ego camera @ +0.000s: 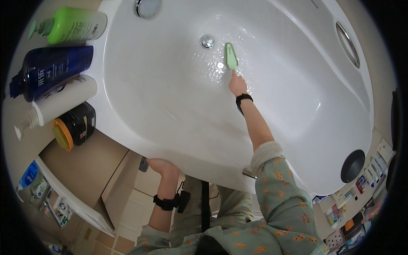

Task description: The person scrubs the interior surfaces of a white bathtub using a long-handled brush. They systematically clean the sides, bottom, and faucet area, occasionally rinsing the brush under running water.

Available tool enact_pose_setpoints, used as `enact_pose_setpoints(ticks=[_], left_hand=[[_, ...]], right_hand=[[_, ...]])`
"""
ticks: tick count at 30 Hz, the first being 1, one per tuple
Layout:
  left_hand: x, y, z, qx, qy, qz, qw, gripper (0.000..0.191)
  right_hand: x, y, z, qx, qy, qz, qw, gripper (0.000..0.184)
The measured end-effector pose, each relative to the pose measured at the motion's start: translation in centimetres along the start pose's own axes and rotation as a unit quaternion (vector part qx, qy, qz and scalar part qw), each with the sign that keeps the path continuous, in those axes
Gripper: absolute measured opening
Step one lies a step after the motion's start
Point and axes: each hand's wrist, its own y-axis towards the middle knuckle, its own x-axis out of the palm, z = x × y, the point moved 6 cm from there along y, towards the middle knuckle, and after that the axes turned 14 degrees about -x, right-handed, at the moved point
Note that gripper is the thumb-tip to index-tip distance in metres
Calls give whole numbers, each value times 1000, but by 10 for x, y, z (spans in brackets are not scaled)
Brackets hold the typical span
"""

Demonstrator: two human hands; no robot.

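Observation:
My right hand [237, 84] reaches down into a white bathtub [153, 105] and grips the near end of a light green brush [231, 55]. The brush lies low over the tub floor, in shallow rippling water, to the right of a round chrome drain [207, 41]; its underside is hidden. My left hand [162, 165] rests at the tub's near outer edge, its fingers mostly hidden by the rim. A grey object [143, 164] shows beside it; whether the hand holds it is unclear. Both wrists wear black bands.
A green pump bottle [75, 25], a dark blue bottle [60, 68], a white pump bottle [67, 98] and a black jar with an orange lid [78, 126] stand on the left ledge. A chrome grab handle [348, 44] and black headrest [353, 166] are at right.

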Motion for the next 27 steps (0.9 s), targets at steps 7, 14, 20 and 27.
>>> enact_pose_setpoints(ticks=[7,14,20,27], left_hand=[[8,-7,5,22,12,-13,1000,49],[-1,-1,3,22,12,-4,1000,49],[5,-4,4,25,22,-5,999,47],[12,-12,4,10,8,4,1000,48]], right_hand=[[-20,26,-7,-33,14,23,999,52],[3,5,-23,-131,32,-20,991,58],[26,33,-82,-143,12,-65,987,41],[0,19,-47,-197,-19,-77,977,44]])
